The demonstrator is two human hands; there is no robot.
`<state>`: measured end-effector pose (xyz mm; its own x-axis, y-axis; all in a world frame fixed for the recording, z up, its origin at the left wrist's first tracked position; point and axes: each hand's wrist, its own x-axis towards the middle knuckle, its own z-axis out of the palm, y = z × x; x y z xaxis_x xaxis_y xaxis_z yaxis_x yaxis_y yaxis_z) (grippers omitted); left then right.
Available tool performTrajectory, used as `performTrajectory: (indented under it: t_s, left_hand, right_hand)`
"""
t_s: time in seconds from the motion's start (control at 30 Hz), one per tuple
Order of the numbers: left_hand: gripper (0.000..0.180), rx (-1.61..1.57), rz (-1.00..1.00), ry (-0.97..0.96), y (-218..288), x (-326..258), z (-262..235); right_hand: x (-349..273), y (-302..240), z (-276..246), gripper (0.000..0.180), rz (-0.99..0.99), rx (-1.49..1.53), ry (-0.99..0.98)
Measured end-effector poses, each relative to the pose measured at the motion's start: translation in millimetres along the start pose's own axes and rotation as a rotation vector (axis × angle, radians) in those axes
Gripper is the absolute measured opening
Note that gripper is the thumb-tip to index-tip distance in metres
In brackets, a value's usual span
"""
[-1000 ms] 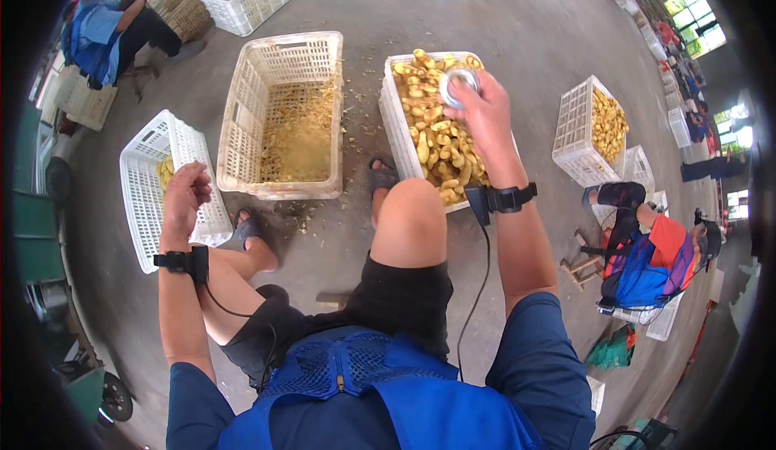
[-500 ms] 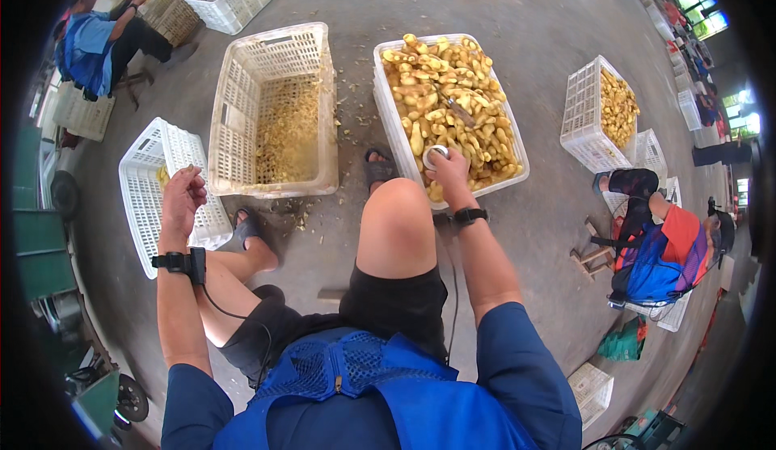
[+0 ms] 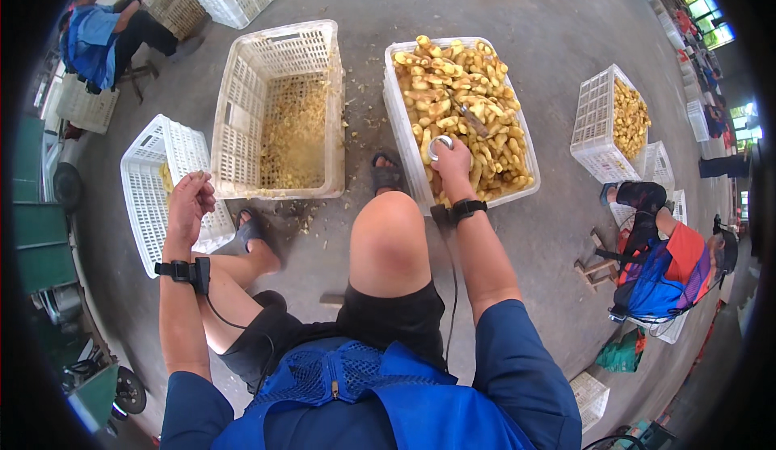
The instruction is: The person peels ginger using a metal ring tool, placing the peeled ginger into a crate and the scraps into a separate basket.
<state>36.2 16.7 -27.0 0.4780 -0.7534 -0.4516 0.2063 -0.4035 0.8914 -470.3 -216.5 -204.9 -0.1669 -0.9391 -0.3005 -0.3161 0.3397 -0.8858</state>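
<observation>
My right hand [image 3: 453,163] is closed round a round white-and-silver object [image 3: 440,147], its ring-like end showing. It is over the near left part of a white crate [image 3: 529,186] heaped with yellow, brown-marked root-like pieces [image 3: 461,78]. On the heap lies a thin tool with a brown handle [image 3: 474,121]. My left hand [image 3: 190,206], fingers curled together, is above a smaller white crate [image 3: 141,195] with some yellow pieces [image 3: 166,178] in it. Whatever those fingers may hold is hidden.
Between my hands' crates stands a large white crate [image 3: 333,111] with yellowish scraps [image 3: 295,127] inside. Another crate of yellow pieces [image 3: 594,119] is at right, near a seated person [image 3: 659,276]. A second person [image 3: 101,42] sits far left. Cables run from both my wrists.
My left hand has turned slightly, its fingertips now pointing more to the right. The right hand keeps its hold over the heap. The whole view has shifted a little.
</observation>
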Motion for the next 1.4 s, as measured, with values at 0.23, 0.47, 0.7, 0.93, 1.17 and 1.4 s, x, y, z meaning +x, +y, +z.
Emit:
performTrajectory:
  t_s: [0.23,0.47,0.7,0.93,1.17,1.4]
  left_hand:
    - [0.020,-0.009,0.028,-0.039,3,-2,-3]
    - [0.023,0.011,0.030,-0.077,5,-3,3]
    - [0.021,0.001,0.031,-0.066,4,-4,4]
    - [0.022,-0.007,0.039,-0.083,5,-1,10]
    - [0.020,-0.011,0.036,-0.074,8,-7,11]
    - [0.018,-0.009,0.035,-0.085,8,-7,11]
  right_hand:
    - [-8,-16,2,0.025,0.196,0.074,-0.029]
    - [1,22,8,0.019,-0.111,-0.048,0.014]
    - [-6,23,13,0.013,-0.081,-0.015,-0.035]
    - [-12,22,15,0.012,-0.073,-0.030,-0.068]
    - [-17,12,20,0.018,-0.067,-0.111,0.037]
    - [-22,8,18,0.025,-0.076,-0.156,0.069]
